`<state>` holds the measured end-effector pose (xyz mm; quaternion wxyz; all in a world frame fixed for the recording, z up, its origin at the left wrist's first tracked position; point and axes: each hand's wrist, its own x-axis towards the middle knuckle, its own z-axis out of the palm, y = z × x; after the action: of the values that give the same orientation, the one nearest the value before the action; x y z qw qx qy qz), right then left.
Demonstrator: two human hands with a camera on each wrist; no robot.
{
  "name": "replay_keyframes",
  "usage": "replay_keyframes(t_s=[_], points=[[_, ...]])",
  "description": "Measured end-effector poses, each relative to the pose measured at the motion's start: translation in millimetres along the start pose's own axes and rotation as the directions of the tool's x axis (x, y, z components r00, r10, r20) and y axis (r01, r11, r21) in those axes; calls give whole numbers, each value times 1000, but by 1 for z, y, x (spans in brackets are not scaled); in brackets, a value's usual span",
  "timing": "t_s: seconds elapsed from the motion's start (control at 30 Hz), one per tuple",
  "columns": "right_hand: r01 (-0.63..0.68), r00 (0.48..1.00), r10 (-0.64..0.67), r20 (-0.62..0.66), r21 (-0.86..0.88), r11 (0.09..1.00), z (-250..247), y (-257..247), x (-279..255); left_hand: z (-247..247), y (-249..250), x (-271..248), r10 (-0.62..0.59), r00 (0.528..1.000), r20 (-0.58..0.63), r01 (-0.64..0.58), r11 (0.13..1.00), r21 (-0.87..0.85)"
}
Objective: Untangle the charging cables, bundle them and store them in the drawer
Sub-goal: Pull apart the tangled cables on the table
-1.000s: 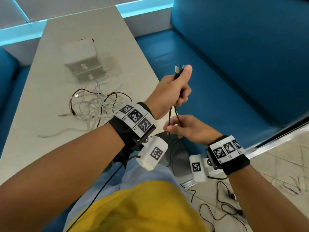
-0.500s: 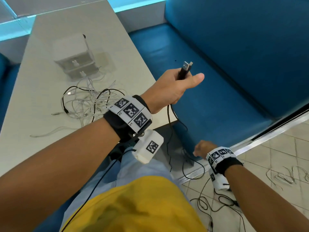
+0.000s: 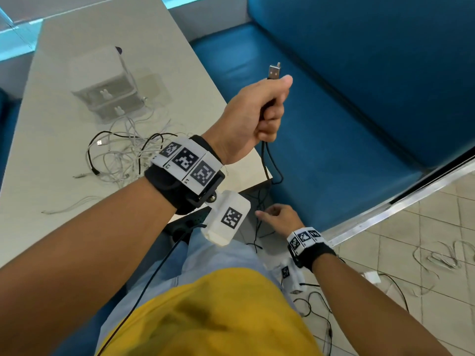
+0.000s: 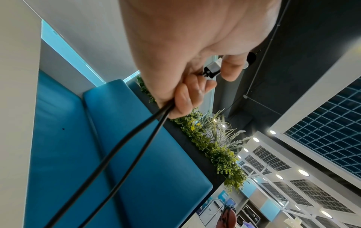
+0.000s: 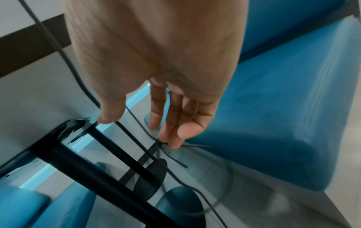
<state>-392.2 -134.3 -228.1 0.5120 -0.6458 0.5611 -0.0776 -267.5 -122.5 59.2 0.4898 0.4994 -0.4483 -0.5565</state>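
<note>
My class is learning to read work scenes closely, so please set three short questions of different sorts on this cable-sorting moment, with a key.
1. True or false: the left hand grips the black cable with its USB plug pointing up.
2. Where does the tangle of white cables lie?
A. on the blue bench
B. on the table, in front of the small drawer unit
C. inside a drawer
3. Fill in: the right hand reaches low beside the table, its fingers straight, at the cable's ______ part.

Key: 1 true; 2 B; 3 hanging.
</note>
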Motion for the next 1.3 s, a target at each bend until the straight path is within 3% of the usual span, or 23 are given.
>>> replay_keyframes(t_s=[0.1,0.2,0.47,0.57,0.7,0.8,0.87,0.93,0.97,1.07,1.13,1.17,1.23,1.3], points=[[-69,997,69,-31,-12,998,5,-3,13,-1,4,-1,-14,1000,15,15,999,-41],[-131,982,122,-146,-53,990,5,4,20,-4,5,-4,-9,1000,15,10,998,-59],[-298,921,276,-275,-41,954,-11,51,18,-12,12,-9,-3,1000,-23,1,998,-61],[-363,919,342,-198,-78,929,-16,72,8,-14,17,-10,30,999,-28,-31,998,-57],[-515,849,514,-124,25,857,-18,126,4,-22,29,-11,105,993,-61,-111,989,-100],[-516,854,487,-183,-194,834,-24,143,-14,-30,35,-14,142,985,-98,-152,982,-113],[-507,860,468,-205,-236,829,-25,137,-21,-30,34,-17,133,986,-97,-142,986,-91],[-458,888,442,-129,-353,816,-31,123,-19,-25,30,-18,115,989,-90,-120,991,-52],[-441,895,436,-93,-329,835,-35,113,-13,-23,27,-17,107,990,-89,-110,993,-35],[-203,974,211,-84,99,974,-52,67,-4,-15,18,-14,75,995,-66,-76,997,-23],[64,998,-58,-28,444,894,-65,17,-18,-10,11,-11,44,998,-51,-46,998,-36],[182,975,-221,5,547,817,-71,-12,-29,-8,6,-10,30,998,-47,-32,998,-45],[297,873,-477,101,665,685,-81,-71,-54,-3,-3,-8,10,999,-41,-12,998,-62],[410,773,-616,153,621,668,-83,-112,-68,1,-10,-8,-8,999,-44,4,997,-83]])
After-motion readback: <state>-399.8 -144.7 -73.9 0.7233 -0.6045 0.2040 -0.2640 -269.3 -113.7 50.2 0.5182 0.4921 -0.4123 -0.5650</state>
